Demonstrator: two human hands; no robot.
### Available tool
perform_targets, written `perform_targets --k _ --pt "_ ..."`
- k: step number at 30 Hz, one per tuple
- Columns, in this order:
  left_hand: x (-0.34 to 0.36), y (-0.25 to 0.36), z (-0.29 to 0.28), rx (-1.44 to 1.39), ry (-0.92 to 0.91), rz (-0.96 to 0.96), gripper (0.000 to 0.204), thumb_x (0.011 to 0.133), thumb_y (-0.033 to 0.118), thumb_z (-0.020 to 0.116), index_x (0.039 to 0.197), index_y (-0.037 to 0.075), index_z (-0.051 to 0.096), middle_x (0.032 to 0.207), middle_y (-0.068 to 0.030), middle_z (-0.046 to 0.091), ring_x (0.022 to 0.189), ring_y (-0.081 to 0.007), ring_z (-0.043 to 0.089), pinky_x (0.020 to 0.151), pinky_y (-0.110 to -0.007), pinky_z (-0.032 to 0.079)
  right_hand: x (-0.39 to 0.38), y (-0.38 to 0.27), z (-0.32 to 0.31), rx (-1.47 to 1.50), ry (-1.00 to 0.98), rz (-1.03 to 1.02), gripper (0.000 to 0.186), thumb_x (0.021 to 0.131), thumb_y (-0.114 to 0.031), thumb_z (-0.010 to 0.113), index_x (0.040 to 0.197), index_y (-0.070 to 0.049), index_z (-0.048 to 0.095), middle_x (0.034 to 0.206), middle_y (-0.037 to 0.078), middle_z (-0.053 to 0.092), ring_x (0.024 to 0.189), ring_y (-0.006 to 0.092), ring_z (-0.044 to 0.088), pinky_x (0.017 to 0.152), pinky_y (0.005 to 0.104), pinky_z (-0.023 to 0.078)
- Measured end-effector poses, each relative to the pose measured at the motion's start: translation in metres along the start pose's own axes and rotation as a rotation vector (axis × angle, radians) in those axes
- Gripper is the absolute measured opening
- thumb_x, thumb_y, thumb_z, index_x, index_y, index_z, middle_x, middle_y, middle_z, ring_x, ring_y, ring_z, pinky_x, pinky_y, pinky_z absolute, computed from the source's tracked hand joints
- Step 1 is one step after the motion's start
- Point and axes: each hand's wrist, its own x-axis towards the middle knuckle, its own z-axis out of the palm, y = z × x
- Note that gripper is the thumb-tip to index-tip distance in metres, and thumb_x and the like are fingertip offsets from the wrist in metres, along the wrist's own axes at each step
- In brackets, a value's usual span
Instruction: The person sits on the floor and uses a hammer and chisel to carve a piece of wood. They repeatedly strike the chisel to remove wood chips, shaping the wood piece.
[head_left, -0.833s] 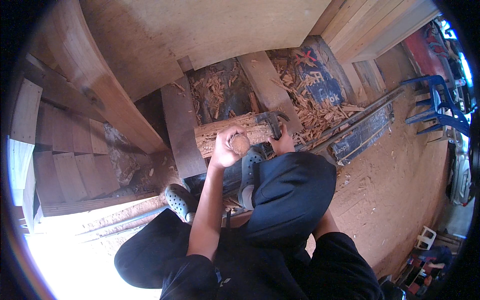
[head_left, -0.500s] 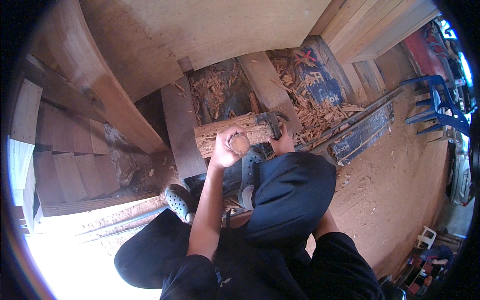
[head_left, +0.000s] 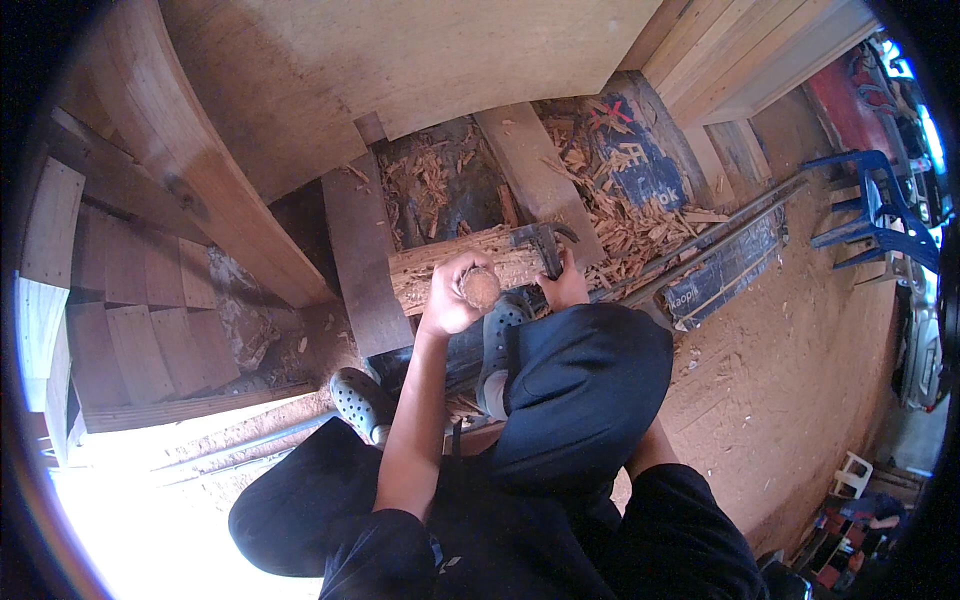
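- Left hand (head_left: 452,300), frame centre: fingers wrapped round a round-ended wooden piece (head_left: 481,288)
- Right hand (head_left: 567,287), just right: fingers closed on a claw hammer (head_left: 548,250)
- Gouged wooden block (head_left: 425,264) mid-frame; chips (head_left: 428,190) above suggest much chipped away, remainder unclear

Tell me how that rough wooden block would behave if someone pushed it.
The rough wooden block would probably stay stiff, since it looks thick. Its long, squared-looking shape suggests it would slide rather than roll. The splintered surface may shed bits, judging by the wood chips lying around it.
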Motion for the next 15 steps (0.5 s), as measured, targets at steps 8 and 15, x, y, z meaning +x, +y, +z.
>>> perform_targets --k 8,15 --pt "0.0 0.0 0.0 -0.002 0.0 -0.013 0.038 0.049 0.002 0.072 0.083 0.006 0.057 0.08 -0.0041 0.059 0.075 -0.0161 0.057 0.071 -0.029 0.045 0.005 0.009 0.006 0.025 0.01 -0.063 0.085 0.072 -0.034 0.068 0.14 -0.002 0.026 0.092 0.032 0.061 0.088 0.0462 0.06 0.078 0.0508 0.048" --pt "0.0 0.0 0.0 0.03 0.002 0.01 0.037 0.049 0.001 0.072 0.083 0.006 0.057 0.079 -0.0037 0.058 0.073 -0.0162 0.056 0.07 -0.029 0.045 0.006 0.011 0.008 0.002 0.016 -0.034 0.083 0.072 -0.034 0.068 0.139 -0.005 0.028 0.092 0.031 0.062 0.088 0.0461 0.06 0.079 0.0507 0.049"
